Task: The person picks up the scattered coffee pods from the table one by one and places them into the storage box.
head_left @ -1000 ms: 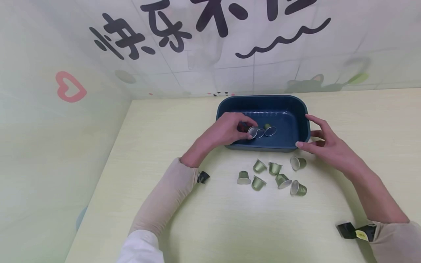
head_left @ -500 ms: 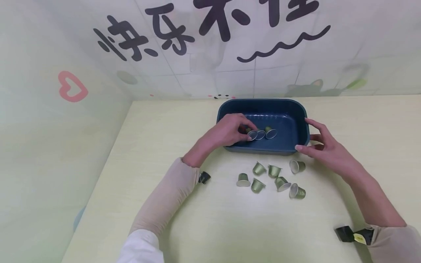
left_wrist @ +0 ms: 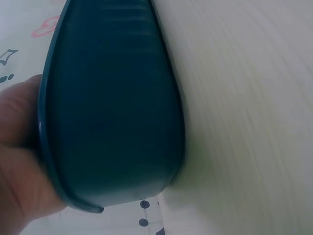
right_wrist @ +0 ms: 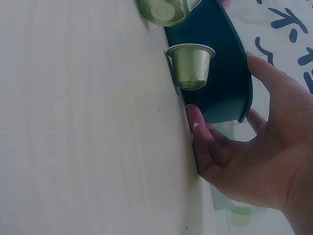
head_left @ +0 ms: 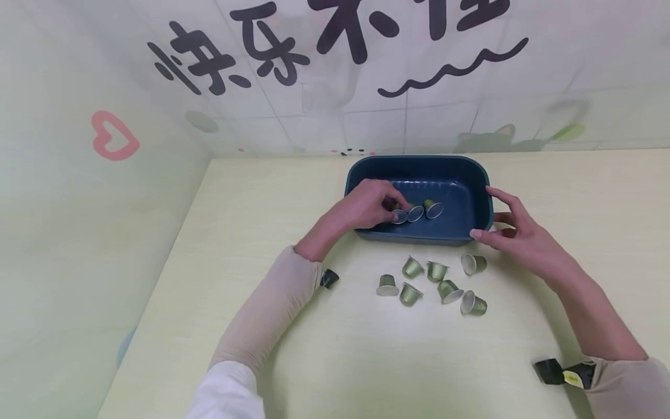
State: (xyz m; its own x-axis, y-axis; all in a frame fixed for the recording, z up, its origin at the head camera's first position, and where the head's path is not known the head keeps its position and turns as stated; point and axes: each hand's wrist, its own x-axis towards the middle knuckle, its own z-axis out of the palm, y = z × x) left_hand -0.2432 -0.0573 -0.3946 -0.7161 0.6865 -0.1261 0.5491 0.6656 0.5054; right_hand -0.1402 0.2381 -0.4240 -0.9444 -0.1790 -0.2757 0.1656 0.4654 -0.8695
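A dark blue rectangular bin (head_left: pixel 419 241) stands at the back of the table. My left hand (head_left: pixel 368 203) reaches over its left end, thumb and fingers pinching a green coffee capsule (head_left: pixel 399 217) low inside. Two more capsules, a middle one (head_left: pixel 416 213) and a right one (head_left: pixel 434 209), lie beside it in a row, silver lids facing front. My right hand (head_left: pixel 528 233) holds the bin's right end between thumb and fingers. The left wrist view has the bin wall (left_wrist: pixel 112 107) hiding what the left hand (left_wrist: pixel 22 161) holds.
Several loose green capsules lie on the table in front of the bin, among them an upright one (head_left: pixel 387 286) with its lid down and a tipped one (head_left: pixel 473 303). A printed wall sheet (head_left: pixel 324 128) rises close behind the bin.
The left hand's capsule has come down a little and now sits level with the others. Those two have shifted slightly right. The right hand keeps its place on the bin.
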